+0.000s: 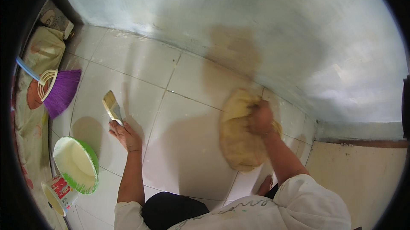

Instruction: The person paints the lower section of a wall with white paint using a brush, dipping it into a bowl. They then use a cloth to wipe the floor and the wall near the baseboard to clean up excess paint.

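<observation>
My left hand (127,136) is closed round the handle of a paintbrush (112,106), its pale bristles pointing up and away from me. Out to the right, my right hand (260,118) grips a bunched yellow cloth (242,132), which lies spread over the floor tiles near the foot of the wall. Both that hand and the cloth are somewhat blurred. To the left of my left hand stands a green bowl (77,166) with whitish paint inside and smeared along its rim.
A painted grey-white wall (273,29) rises beyond the tiled floor (128,68). At the left lie a purple broom (64,87) with a blue handle and a patterned cloth (32,144). A red-and-white tub (60,193) sits beside the bowl. A pale board (358,179) is at the right.
</observation>
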`<action>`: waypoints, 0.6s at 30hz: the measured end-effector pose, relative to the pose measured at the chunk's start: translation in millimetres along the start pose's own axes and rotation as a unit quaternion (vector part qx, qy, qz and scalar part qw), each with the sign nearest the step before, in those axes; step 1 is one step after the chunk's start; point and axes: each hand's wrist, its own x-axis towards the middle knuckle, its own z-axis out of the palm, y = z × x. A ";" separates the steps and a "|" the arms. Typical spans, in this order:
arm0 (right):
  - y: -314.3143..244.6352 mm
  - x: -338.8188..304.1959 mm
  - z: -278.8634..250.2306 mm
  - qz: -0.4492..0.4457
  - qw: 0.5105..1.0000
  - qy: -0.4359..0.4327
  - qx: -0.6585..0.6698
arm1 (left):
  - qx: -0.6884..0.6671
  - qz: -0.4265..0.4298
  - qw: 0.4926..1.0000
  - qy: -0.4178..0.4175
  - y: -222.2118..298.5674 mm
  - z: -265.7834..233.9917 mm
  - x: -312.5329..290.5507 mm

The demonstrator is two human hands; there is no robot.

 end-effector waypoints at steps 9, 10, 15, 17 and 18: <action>-191.8 31.4 87.1 -0.308 0.943 -0.113 0.055 | 0.005 -0.056 0.997 -0.043 -2.4 13.2 -1.3; -178.2 39.2 90.0 -0.333 0.935 -0.109 0.063 | 0.005 -0.055 0.998 -0.042 -2.3 14.0 -2.7; -40.3 37.9 62.8 -0.092 0.993 -0.062 -0.046 | 0.049 -0.061 0.996 -0.030 -45.1 4.9 3.2; 88.1 8.7 69.4 0.025 0.998 0.049 -0.015 | 0.016 -0.056 0.997 -0.049 -15.7 13.4 5.2; 115.6 -12.9 55.8 0.064 0.996 0.060 -0.010 | 0.023 -0.060 0.996 -0.054 -22.0 4.1 3.5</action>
